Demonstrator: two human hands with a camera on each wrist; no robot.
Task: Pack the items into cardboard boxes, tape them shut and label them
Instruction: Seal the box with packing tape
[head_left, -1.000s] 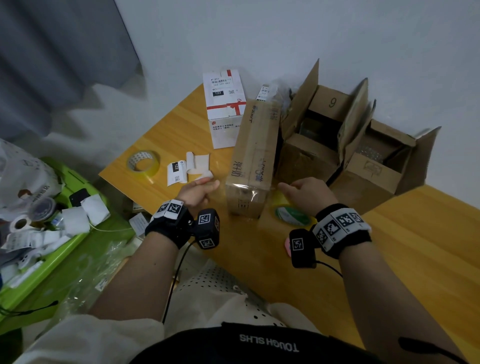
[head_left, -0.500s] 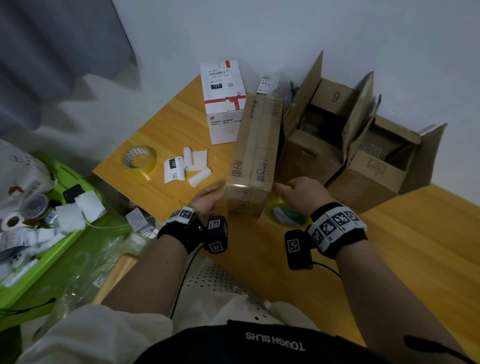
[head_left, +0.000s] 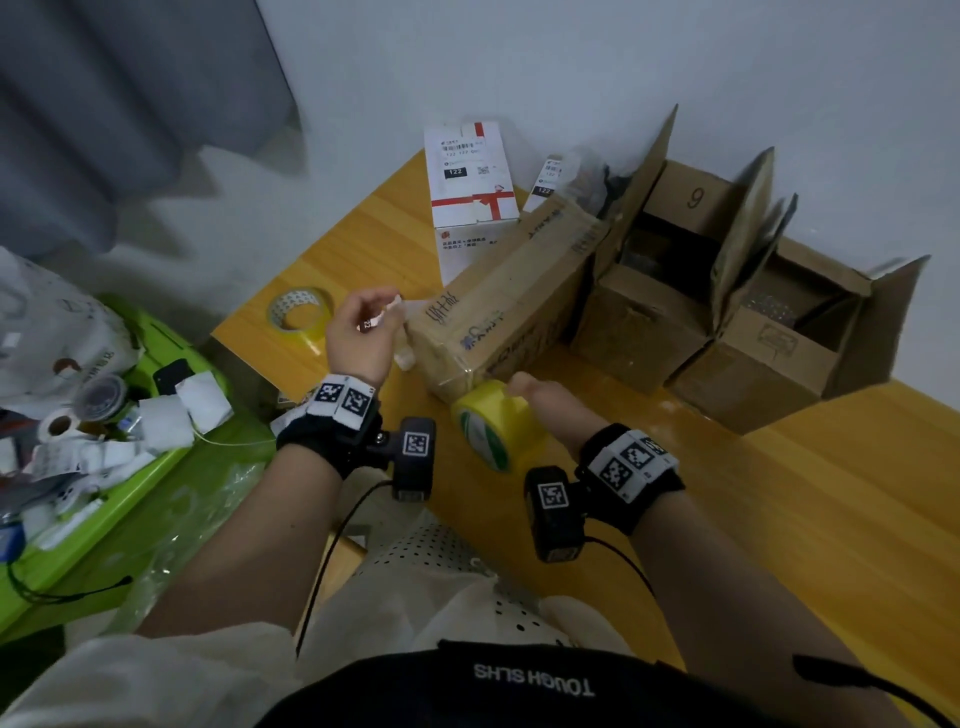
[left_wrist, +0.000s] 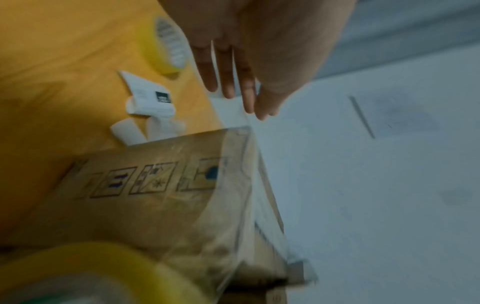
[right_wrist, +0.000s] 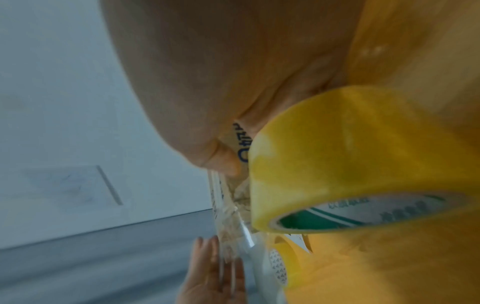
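The long box (head_left: 498, 306) lies across the table's (head_left: 779, 519) middle, its near end toward the front edge, so the clear tape can wrap over that end; the right hand (head_left: 540, 395) grasps the yellow roll (head_left: 493, 431) touching the box's near corner, seemingly to keep the strip taut; the left hand (head_left: 358, 332), raised just left of the box near the left edge, pinches a small white slip, likely a label.

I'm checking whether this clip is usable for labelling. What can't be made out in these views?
- Right hand grip on the yellow tape roll: fingers hidden behind it, head view.
- Open boxes' contents: too dark.
- Label in the left hand: print too small.
- Both wrist views: motion-blurred.
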